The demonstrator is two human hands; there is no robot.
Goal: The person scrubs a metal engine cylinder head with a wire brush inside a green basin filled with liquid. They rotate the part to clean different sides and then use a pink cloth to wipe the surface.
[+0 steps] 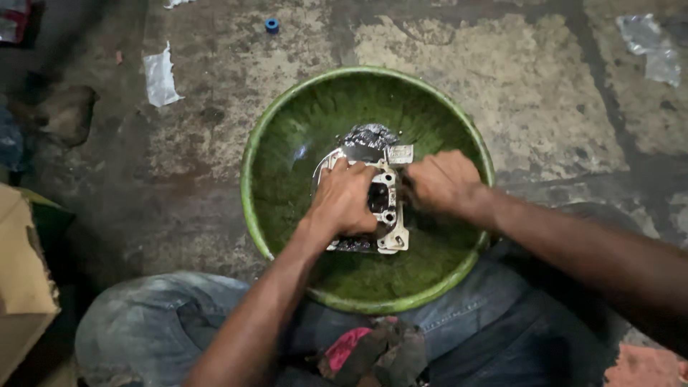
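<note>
The floor [559,107] is rough grey concrete, stained and worn in pale patches, crossed by dark cracks. Lighting is dim, darkest toward the left edge. A torn piece of silvery plastic film [160,75] lies far up and left of the grip. A small blue ring-shaped cap [271,25] lies well above it. A crumpled clear plastic scrap [651,46] lies far upper right. A brown cardboard box [21,279] stands at far left.

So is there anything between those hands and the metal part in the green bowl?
Nothing visible. The left hand already lies on top of the metal part, gripping it, and the right hand presses against its right side. Both are inside the green bowl, with no object between hands and part.
</note>
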